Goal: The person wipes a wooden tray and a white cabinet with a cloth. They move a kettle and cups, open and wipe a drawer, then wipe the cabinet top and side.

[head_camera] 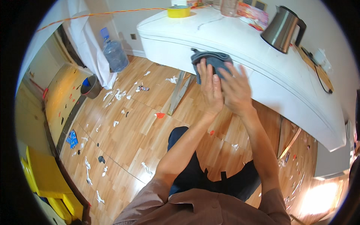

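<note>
A folded grey-blue cloth [211, 57] is raised in front of the front edge of the white marble-patterned desk [180, 31]. My left hand [209, 87] touches its lower left part, fingers pointing up. Beside it my right hand [236, 87] has its fingers spread over the cloth's lower right part and is slightly blurred. The heels of both hands are close together. Whether the fingers grip the cloth is hidden by the backs of the hands.
On the desk stand a steel electric kettle [281, 29], a roll of yellow tape [179, 11] and a glass jar [228, 8]. Paper scraps litter the wood floor [118, 140]. A waste bin [91, 87] and a water bottle [115, 54] stand left, a yellow plastic object [47, 177] lower left.
</note>
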